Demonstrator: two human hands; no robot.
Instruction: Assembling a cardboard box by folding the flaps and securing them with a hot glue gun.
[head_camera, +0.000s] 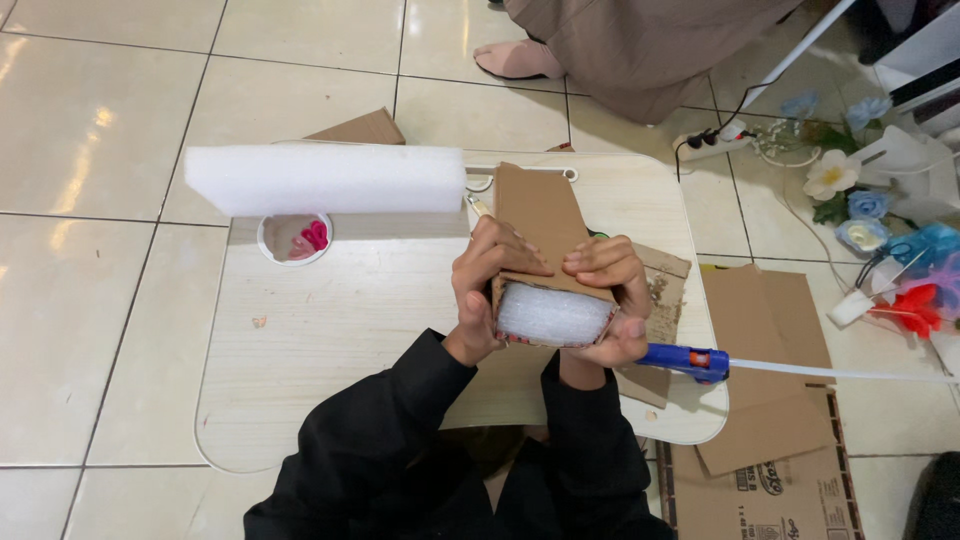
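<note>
So I'm holding this cardboard-wrapped foam block (552, 300) up over the near-right part of the low lap table (330, 330), open end with the white foam facing me. Its long axis is running away from me toward the far edge. My left hand (487, 285) is clamping the left side, fingers curling over the top flap, and my right hand (608, 295) is gripping the right side, so both are equally close. The blue glue gun (690, 360) is lying just right of my right hand at the table's right edge. A long white foam slab (325, 178) is sitting across the far-left corner.
</note>
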